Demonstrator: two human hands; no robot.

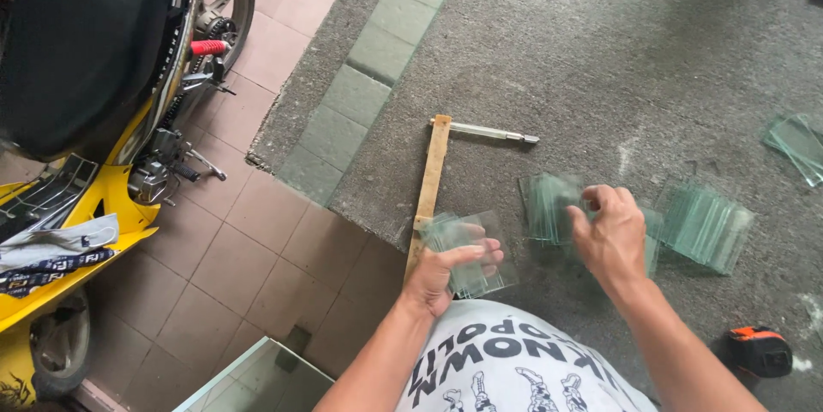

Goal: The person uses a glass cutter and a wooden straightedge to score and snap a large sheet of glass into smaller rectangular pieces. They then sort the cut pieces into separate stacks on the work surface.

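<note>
My left hand (446, 270) grips a small stack of clear square glass pieces (480, 245) above my lap, thumb across the top. My right hand (610, 236) hovers with curled fingers over a fanned pile of glass pieces (549, 202) lying on the grey carpet; whether its fingertips pinch a piece I cannot tell. A second fanned pile of glass (705, 223) lies just right of that hand. A wooden ruler (430, 179) lies lengthwise left of the piles, with a slim glass cutter (489, 131) near its far end.
More glass pieces (799, 146) lie at the far right. An orange-and-black tape measure (759, 350) sits by my right forearm. A yellow motorbike (94, 103) stands on the pink tiles at left. A large glass sheet (257, 378) leans at the bottom.
</note>
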